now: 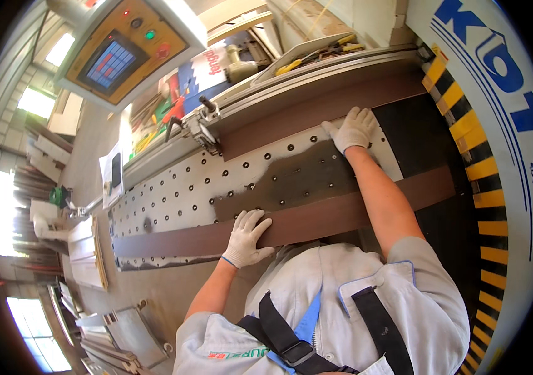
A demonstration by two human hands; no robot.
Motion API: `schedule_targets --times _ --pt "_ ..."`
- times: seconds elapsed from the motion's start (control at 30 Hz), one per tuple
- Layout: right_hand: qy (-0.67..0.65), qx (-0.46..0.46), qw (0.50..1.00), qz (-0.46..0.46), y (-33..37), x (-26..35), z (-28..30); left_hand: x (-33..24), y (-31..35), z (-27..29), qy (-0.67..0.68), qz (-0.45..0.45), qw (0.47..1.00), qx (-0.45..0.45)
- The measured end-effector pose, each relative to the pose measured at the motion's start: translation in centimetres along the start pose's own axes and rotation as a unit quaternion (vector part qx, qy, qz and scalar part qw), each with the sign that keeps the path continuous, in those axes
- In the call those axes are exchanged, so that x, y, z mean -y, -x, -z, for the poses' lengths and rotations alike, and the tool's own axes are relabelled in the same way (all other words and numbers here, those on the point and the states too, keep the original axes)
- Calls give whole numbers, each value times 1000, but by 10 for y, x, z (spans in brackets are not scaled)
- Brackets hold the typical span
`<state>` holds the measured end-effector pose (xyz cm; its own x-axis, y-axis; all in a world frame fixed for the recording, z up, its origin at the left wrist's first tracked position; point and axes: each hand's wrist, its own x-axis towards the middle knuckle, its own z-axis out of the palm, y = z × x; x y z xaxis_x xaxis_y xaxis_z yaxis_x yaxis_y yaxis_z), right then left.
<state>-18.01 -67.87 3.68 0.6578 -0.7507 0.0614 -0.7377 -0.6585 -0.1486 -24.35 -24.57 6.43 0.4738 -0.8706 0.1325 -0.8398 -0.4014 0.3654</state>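
Both my hands wear white knit gloves. My left hand [247, 239] lies with fingers spread on a long brown strip [319, 224] along the near edge of the machine table. Farther off, my right hand [355, 130] reaches across the table, its fingers stretched out at the near edge of a second brown strip [297, 119]. That far strip lies along a metal fence [254, 103]. Between the two strips shows the table's pale metal top [172, 194], dotted with ball rollers and darkly stained in the middle. Neither hand is closed around anything.
A metal stop with a lever [202, 132] sits at the fence. A control panel [126, 53] hangs at upper left; a phone [116, 169] lies on paper below it. Tools [316, 56] lie behind the fence. Yellow-black striped machine housing [482, 169] stands right.
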Motion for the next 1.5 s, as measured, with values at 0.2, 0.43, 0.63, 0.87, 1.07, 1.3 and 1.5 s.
schedule_targets --times 0.2,0.43,0.63,0.87,1.07,1.3,1.5 --pt "26 -34 999 3 -7 -3 -17 -3 -3 -6 -11 9 999 -45" --pt "9 -101 993 54 0 -4 0 -7 -3 2 3 38 999 -23" --pt "53 45 998 1 3 7 7 -2 11 -13 -36 33 997 -57" --pt "70 36 997 -3 0 8 4 0 11 -16 -28 30 996 -76" --pt "72 -4 997 8 -3 5 -7 1 13 -17 -24 30 996 -76" --pt "89 -25 996 16 -2 6 -10 -1 13 -15 -21 39 997 -63" --pt "97 -48 994 18 -5 1 -21 -3 11 -10 -18 47 997 -55"
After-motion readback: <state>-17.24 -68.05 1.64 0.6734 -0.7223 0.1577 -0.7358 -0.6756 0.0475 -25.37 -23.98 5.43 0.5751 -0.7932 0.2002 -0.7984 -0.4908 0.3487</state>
